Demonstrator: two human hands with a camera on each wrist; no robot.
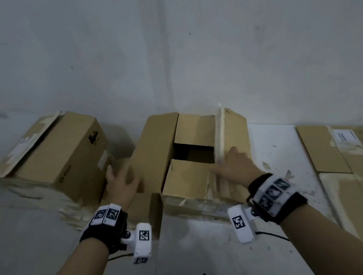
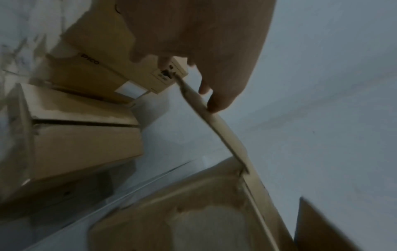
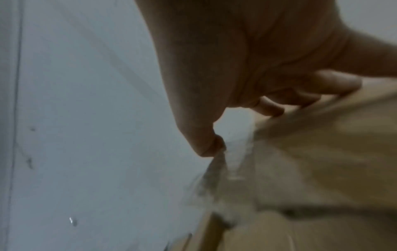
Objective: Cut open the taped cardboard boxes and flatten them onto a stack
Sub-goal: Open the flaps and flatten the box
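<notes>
An open brown cardboard box (image 1: 192, 183) stands on the floor against the wall, its top flaps spread and a dark hollow in the middle. My left hand (image 1: 121, 181) reaches with spread fingers to the outer side of the left flap (image 1: 153, 146); in the left wrist view a fingertip (image 2: 217, 103) touches that flap's edge (image 2: 227, 135). My right hand (image 1: 233, 166) lies on the right flap (image 1: 236, 133), beside a pale strip of tape (image 1: 219, 136) along its edge. In the right wrist view its fingertips (image 3: 270, 108) rest on the blurred cardboard (image 3: 322, 152). Neither hand holds a tool.
A second brown box (image 1: 61, 160) with a loose top flap stands to the left on flat cardboard. Flattened cardboard sheets (image 1: 357, 170) lie on the floor at the right. A grey wall (image 1: 185, 42) rises right behind the boxes. Cables trail near my knees.
</notes>
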